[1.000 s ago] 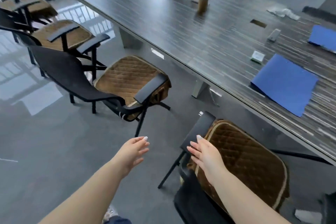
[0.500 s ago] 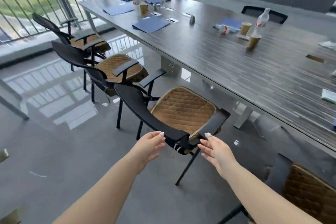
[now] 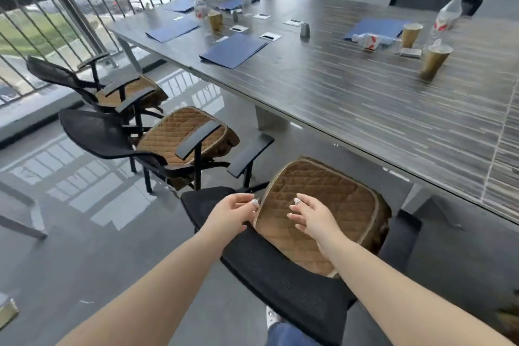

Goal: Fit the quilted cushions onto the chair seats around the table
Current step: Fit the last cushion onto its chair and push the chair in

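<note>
A brown quilted cushion (image 3: pixel 334 205) covers the seat of the nearest black mesh chair (image 3: pixel 280 272). My left hand (image 3: pixel 233 215) reaches over the chair's back, fingers loosely curled at the cushion's near-left edge; whether it pinches the edge I cannot tell. My right hand (image 3: pixel 313 216) hovers over the cushion's near part with fingers spread, holding nothing. Two more black chairs to the left carry the same cushions: the middle cushion (image 3: pixel 177 129) and the far cushion (image 3: pixel 132 90).
The long dark striped table (image 3: pixel 365 98) runs along the right, bearing blue folders (image 3: pixel 233 50), paper cups (image 3: pixel 434 60) and water bottles (image 3: pixel 449 15). A metal railing (image 3: pixel 70 5) lines the far left. Glossy grey floor (image 3: pixel 84 233) lies left of the chairs.
The view has swung left along the row of chairs. Both hands have moved forward, over the backrest, to the cushion of the chair that is now nearest.
</note>
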